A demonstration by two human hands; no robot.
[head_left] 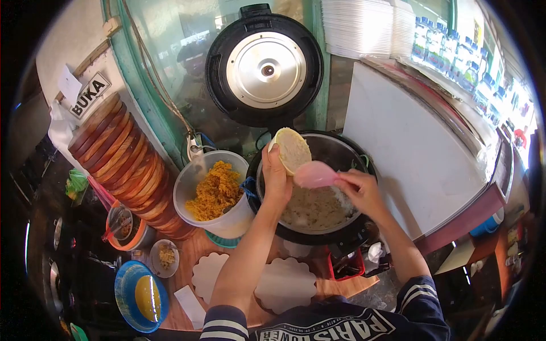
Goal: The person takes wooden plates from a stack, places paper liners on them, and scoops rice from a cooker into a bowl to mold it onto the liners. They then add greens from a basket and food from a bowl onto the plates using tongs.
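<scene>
My left hand [276, 181] is closed around a small yellow bowl [293, 149], tilted with its mouth toward the right. Pale rice fills the bowl up to its rim. A pink rice paddle [314, 175] is pinched by its handle in my right hand [362, 193]. The paddle's blade lies at the lower edge of the bowl; whether it touches is hard to tell. Both hands are above a large black rice cooker [354, 235], whose lid [215, 68] stands raised behind. Cooked rice [315, 211] lies in the cooker's pot, partly hidden by the paddle and my hands.
Left of the cooker stands a clear tub [233, 227] of yellow-orange rice. Further left are stacked wooden plates [128, 162], a blue basin [122, 310] with yellow liquid and a small dish [165, 270]. Scalloped paper sheets [284, 287] lie in front. A white panel [415, 148] borders the right.
</scene>
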